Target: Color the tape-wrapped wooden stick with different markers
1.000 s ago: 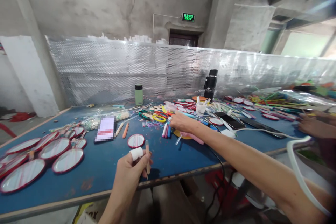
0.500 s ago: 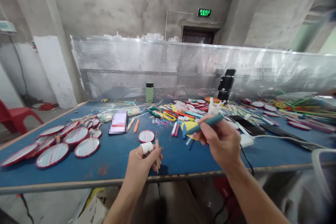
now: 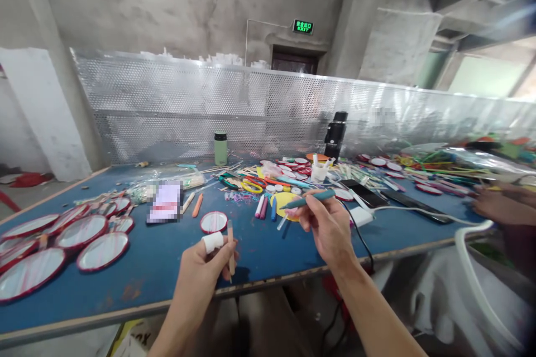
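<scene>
Your right hand (image 3: 330, 228) was stretched out into the clutter mid-table a second ago; it has come back with a teal pen (image 3: 307, 199), fingers closed round the barrel, tip slanting down to the left. It's now over the near part of the blue table (image 3: 268, 254), close to your left hand (image 3: 201, 276). So both hands are loaded and pen and stick sit near each other, not touching. Left hand hasn't shifted: thumb and fingers pinched shut on a wooden stick (image 3: 230, 241), held upright just past the table's front edge, white tape (image 3: 212, 242) on one finger. The stick is flat, pale, round-ended and plain; can't tell if it's marked. A small red-rimmed round mirror (image 3: 213, 222) lies just behind it, bigger mirrors (image 3: 103, 250) well to the left, loose markers (image 3: 263, 207) near the pen tip. Another person's hand (image 3: 498, 207) rests at the far right.
</scene>
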The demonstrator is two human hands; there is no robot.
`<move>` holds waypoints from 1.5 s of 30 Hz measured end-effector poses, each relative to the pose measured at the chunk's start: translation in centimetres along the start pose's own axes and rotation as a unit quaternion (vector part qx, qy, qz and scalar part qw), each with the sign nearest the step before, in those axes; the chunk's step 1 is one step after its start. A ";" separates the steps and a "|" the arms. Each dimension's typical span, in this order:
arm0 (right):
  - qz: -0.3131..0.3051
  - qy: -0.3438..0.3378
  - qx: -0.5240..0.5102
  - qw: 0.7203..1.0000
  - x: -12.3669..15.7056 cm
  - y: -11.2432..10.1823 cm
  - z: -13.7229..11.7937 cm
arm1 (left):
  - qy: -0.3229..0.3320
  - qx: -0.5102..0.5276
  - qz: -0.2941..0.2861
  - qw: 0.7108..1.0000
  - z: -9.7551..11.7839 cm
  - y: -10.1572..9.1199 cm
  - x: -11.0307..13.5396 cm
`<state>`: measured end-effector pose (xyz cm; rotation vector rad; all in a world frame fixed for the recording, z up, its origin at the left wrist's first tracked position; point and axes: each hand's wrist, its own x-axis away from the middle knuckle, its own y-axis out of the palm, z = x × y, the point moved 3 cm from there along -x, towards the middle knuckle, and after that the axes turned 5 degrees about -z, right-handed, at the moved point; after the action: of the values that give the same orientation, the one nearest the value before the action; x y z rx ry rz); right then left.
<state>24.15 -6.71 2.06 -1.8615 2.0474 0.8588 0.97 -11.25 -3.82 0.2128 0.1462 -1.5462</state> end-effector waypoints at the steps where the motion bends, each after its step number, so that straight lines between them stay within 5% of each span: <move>1: 0.002 -0.001 -0.005 1.000 0.1 0.1 0.1 | -0.001 -0.002 -0.001 1.000 0.0 0.0 0.0; 10: 0.015 -0.023 0.010 1.000 0.4 0.5 0.7 | -0.004 -0.017 0.002 1.000 0.4 0.0 0.2; 15: -0.041 -0.092 0.174 0.980 -1.0 0.5 0.8 | -0.005 -0.021 0.006 1.000 0.2 -0.1 0.1; 17: -0.131 -0.150 0.316 0.928 -2.1 1.5 0.9 | -0.004 -0.023 0.006 1.000 0.2 -0.1 0.0; 21: -0.323 -0.232 0.612 0.684 -4.2 4.7 2.6 | 0.004 -0.017 0.001 1.000 0.1 0.0 -0.1; 24: -0.371 -0.238 0.639 0.631 -5.3 6.5 3.6 | -0.001 -0.005 0.003 1.000 0.1 -0.1 -0.1; 28: -0.383 -0.251 0.645 0.612 -5.7 7.3 3.9 | -0.009 0.022 -0.002 1.000 0.1 0.0 -0.1; 31: -0.372 -0.274 0.616 0.638 -4.6 6.9 3.0 | -0.010 0.041 -0.002 0.999 0.0 0.0 -0.2; 34: -0.311 -0.269 0.468 0.782 -2.2 6.2 1.2 | -0.013 0.051 0.003 0.999 -0.1 0.1 -0.2; 36: -0.230 -0.202 0.344 0.888 -0.2 5.7 0.4 | -0.011 0.054 0.001 0.998 0.0 0.1 -0.2; 38: -0.155 -0.120 0.192 0.962 1.8 5.4 0.6 | -0.005 0.053 -0.003 0.999 0.1 0.2 -0.2; 41: -0.064 -0.062 0.027 0.996 4.2 5.5 1.9 | -0.003 0.045 -0.005 0.999 0.1 0.2 -0.2; 45: -0.032 -0.014 -0.032 0.999 5.3 6.0 4.0 | -0.011 0.043 0.005 0.999 0.0 0.1 -0.3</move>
<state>16.71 -8.72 -2.54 -1.9255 1.9549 0.9401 1.04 -11.00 -3.73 0.2634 0.0609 -1.5467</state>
